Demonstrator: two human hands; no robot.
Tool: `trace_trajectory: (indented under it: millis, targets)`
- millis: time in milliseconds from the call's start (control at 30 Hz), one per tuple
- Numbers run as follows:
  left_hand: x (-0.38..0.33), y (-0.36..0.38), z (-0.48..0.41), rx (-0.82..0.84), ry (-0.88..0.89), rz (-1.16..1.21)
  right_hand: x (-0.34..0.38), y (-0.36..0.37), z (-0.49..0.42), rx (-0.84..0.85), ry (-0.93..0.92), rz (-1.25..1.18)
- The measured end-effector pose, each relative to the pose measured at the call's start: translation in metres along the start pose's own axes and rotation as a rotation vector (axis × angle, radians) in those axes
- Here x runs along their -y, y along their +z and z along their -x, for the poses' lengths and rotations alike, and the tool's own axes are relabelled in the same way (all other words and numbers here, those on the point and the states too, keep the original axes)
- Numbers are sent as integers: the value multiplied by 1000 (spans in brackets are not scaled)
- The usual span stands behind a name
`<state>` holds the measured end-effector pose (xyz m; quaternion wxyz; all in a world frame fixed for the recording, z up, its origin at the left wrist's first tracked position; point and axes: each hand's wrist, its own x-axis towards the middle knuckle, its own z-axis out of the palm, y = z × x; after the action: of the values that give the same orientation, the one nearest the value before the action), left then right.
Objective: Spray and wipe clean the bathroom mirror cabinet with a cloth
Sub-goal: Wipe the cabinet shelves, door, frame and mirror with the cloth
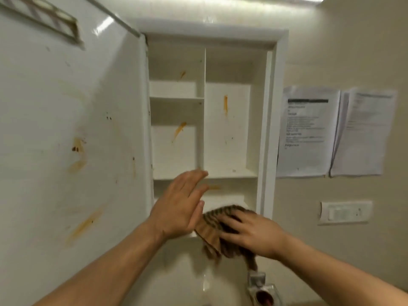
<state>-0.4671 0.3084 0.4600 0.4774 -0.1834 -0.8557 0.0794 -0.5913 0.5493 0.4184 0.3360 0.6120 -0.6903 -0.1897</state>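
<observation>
The right hand [254,235] has its fingers spread out flat on the cloth [212,228]. Its grip looks loose: it presses the cloth down and does not squeeze it. The left hand [178,208] is just beside it, flat and straight, holding nothing, so that grip is let go.

The cloth is brown with stripes. It lies on the low front edge of the cabinet [268,129], and part of it hangs down over the sink [176,272].

I think the wiping has just begun at the bottom. To do it well, push down hard and rub slowly, one shelf at a time. Turn the cloth to a clean side when it gets dirty. The orange smears [225,104] on the back wall will need more rubbing, and so will the brown marks on the open door [66,129]. I see no spray bottle here.

Two papers [306,131] hang on the wall to the right. The print is too blurry to read. No brand names show.
</observation>
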Motion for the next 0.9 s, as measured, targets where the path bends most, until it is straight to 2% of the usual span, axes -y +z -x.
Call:
trace_trajectory:
  millis: [100, 167, 267, 333, 433, 533, 633, 667, 700, 800, 833, 900]
  targets:
    - [13, -3, -18, -35, -23, -20, -41, -46, 4, 87, -132, 64]
    - [20, -9, -36, -48, -57, -41, -74, -92, -2, -31, -85, 101]
    - [30, -20, -71, -56, -69, -125, -126, -158, -27, -323, 70, 179]
    - [36, -27, -97, -72, -84, -203, -160, -194, -53, -461, 235, 293]
    - [40, -38, -133, -112, -153, -289, -195, -223, -95, -494, 635, 373]
    - [39, -44, -156, -124, -196, -338, -207, -204, -130, -364, 902, 198]
    - [36, -42, -165, -146, -160, -332, -206, -167, -163, -417, 1164, -151]
    - [34, -39, -165, -170, -152, -284, -198, -151, -175, -423, 1134, -121]
    - [33, -37, -165, -199, -143, -210, -185, -133, -184, -425, 1018, -83]
    - [35, -28, -160, -325, -125, -29, -147, -80, -164, -386, 456, -211]
    - [35, -27, -158, -343, -118, -11, -155, -72, -149, -349, 377, -218]
    - [35, -26, -161, -353, -118, 3, -190, -74, -142, -407, 446, -80]
